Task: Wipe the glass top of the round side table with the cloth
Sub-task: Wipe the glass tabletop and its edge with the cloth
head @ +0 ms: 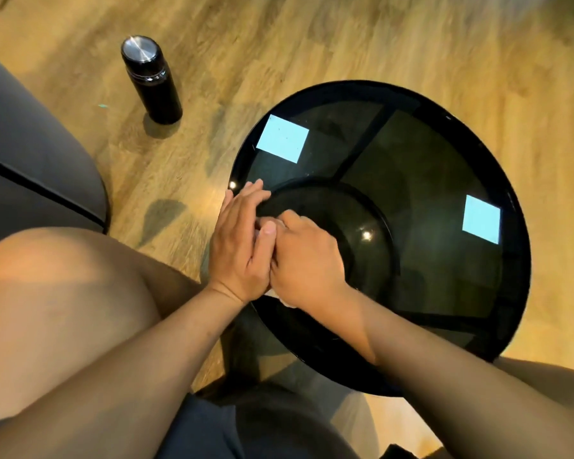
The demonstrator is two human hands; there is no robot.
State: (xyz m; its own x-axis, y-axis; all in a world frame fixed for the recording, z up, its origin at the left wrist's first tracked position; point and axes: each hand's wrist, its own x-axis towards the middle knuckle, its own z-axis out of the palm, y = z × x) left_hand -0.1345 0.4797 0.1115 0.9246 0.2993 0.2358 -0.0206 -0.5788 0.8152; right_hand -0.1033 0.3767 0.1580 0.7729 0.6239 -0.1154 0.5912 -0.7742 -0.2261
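The round side table has a dark glass top (428, 180) in a black rim, and it mirrors two bright ceiling lights. Both my hands meet at its near-left part. My right hand (307, 256) lies knuckles up on the glass with its fingers curled round a white cloth (287, 303). The cloth is almost wholly hidden and only small pale bits show at the wrist and near the fingertips. My left hand (239, 246) lies beside and partly over the right one. Its fingers reach straight out to the table's left rim and its thumb rests on the right hand.
A black flask (151, 79) with a steel cap stands on the wooden floor to the far left of the table. A grey sofa (30, 154) fills the left edge. My bare knee (63, 293) is at the near left, close to the table.
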